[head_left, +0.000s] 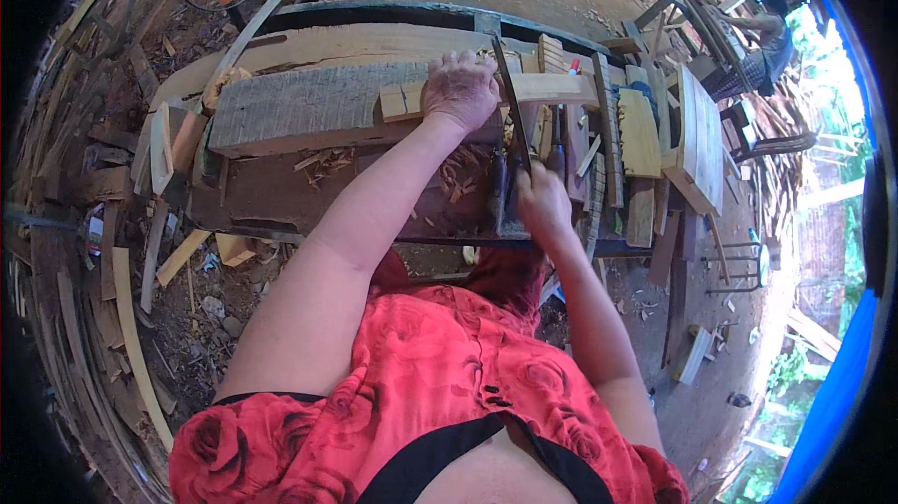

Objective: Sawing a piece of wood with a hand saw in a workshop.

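My left hand (pixel 461 90) presses down on a pale, slightly curved wooden piece (pixel 552 87), its fingers bent over the far edge. That piece lies across a thick grey weathered timber block (pixel 309 103) on the workbench. My right hand (pixel 544 200) is closed around the near end of a long, narrow dark-bladed tool (pixel 511 97). The blade points away from me and crosses the pale piece just right of my left hand. Whether it is a saw or a file, I cannot tell. The handle is hidden in my fist. Dark-handled hand tools (pixel 558 144) stand close beside my right hand.
Wood strips and blocks (pixel 639 134) crowd the bench's right end, beside a pale wooden box-like block (pixel 697 139). Shavings lie on the bench (pixel 374 186). Scrap timber (pixel 84 317) is piled at left. Another person (pixel 769 50) is at the far right.
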`<action>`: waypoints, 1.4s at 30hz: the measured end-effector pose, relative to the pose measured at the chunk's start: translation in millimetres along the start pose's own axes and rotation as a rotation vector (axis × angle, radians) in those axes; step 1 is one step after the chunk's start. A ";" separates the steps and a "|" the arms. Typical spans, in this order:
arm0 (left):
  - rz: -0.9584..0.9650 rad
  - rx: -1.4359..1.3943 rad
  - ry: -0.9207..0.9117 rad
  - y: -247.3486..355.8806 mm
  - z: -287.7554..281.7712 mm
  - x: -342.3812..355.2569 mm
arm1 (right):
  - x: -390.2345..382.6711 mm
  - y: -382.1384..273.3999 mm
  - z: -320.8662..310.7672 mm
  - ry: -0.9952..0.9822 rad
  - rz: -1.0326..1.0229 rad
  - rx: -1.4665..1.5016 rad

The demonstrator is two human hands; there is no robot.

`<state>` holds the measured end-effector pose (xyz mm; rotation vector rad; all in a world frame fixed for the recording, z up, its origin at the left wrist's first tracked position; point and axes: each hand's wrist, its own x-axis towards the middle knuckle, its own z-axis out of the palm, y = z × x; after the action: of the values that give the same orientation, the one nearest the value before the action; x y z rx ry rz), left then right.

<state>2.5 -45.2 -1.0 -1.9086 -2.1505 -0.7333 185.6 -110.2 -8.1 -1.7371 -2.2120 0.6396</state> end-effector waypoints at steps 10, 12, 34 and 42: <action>-0.038 -0.006 -0.032 -2.1 4.1 3.1 | 15.7 26.5 22.9 0.087 -0.240 -0.082; -0.016 0.012 -0.010 -3.3 3.8 0.9 | -16.7 3.9 -1.9 -0.106 0.083 0.044; -0.037 -0.022 -0.025 -5.1 24.3 6.0 | 90.4 -25.3 7.6 0.011 0.085 -0.060; 0.002 -0.047 0.044 -10.5 13.1 1.8 | -0.1 2.5 2.8 -0.075 0.013 -0.067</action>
<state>-5.5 -38.1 -14.1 -1.8990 -2.1238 -0.8249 186.5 -110.3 -11.8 -1.7892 -2.2989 0.6518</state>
